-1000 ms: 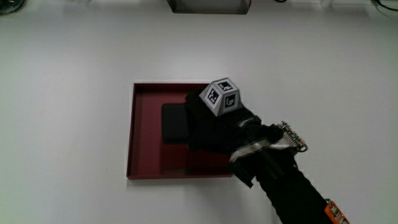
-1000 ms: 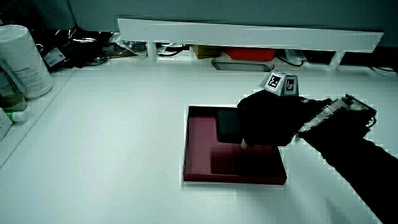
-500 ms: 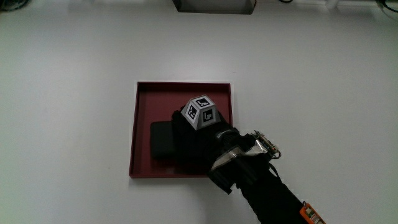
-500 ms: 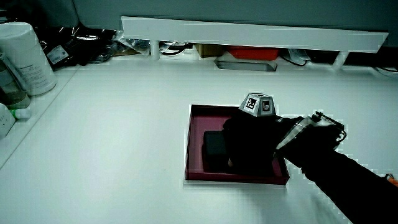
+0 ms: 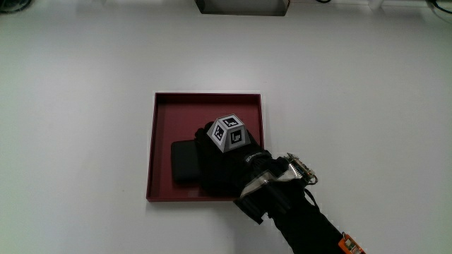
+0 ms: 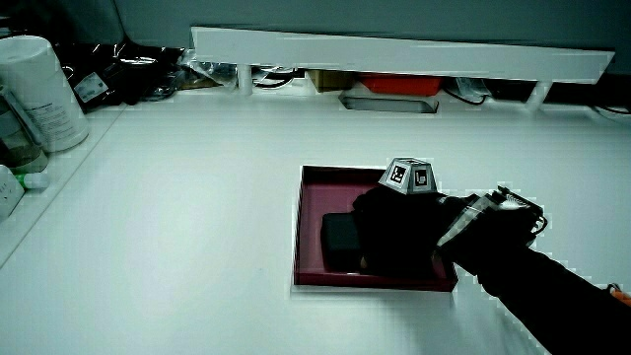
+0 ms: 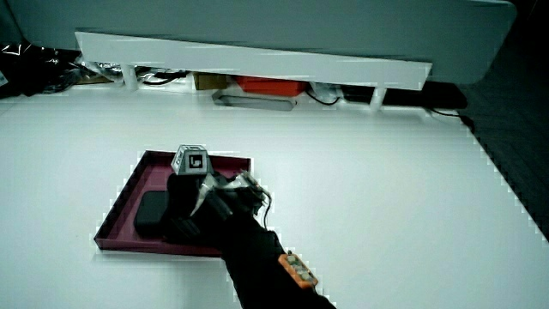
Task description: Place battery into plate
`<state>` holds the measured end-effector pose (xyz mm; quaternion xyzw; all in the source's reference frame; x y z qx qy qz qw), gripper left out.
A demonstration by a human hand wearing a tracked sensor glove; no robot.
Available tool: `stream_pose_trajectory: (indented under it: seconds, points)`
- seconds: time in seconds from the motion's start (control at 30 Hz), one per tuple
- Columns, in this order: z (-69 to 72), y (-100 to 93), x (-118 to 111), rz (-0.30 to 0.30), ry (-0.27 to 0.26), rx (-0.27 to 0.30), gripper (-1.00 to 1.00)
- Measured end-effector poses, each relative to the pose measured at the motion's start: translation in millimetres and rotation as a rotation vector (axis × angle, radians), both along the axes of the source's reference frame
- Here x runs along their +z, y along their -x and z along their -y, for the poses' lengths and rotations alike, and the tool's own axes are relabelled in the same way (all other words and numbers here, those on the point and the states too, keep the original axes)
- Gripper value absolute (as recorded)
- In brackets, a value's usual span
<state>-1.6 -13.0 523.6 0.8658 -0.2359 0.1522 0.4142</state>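
The flat black rectangular battery (image 5: 185,161) lies inside the square dark-red plate with a raised rim (image 5: 207,101), in the part of it nearer the person, and appears to rest flat on the plate's floor. It shows the same way in both side views (image 6: 340,240) (image 7: 152,213). The black-gloved hand (image 5: 224,164) is over the plate, beside and partly over the battery, with the small patterned cube (image 5: 229,133) on its back facing upward. Whether the hand has a hold on the battery or only rests against its edge cannot be told — the glove and the battery are both black and merge where they meet.

Judged from how things lie, the placing step is at its end — the battery is already within the rim. The next move would call for letting go cleanly and lifting the hand straight up, without dragging the battery against the rim. The white table (image 5: 85,85) around the plate is bare nearby.
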Motion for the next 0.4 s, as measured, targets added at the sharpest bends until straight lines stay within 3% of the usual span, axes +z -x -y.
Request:
stream_pose_trajectory:
  seconds: [0.13, 0.27, 0.3, 0.4]
  points:
    - [-2.0, -2.8, 1.4, 0.008, 0.004, 0.005, -0.29]
    - [-1.1, -9.4, 7.5, 0.0, 0.045, 0.009, -0.48]
    - [0.2, -13.4, 4.0, 0.059, 0.076, 0.025, -0.52]
    - [4.9, -25.6, -11.6, 0.11, 0.088, 0.035, -0.67]
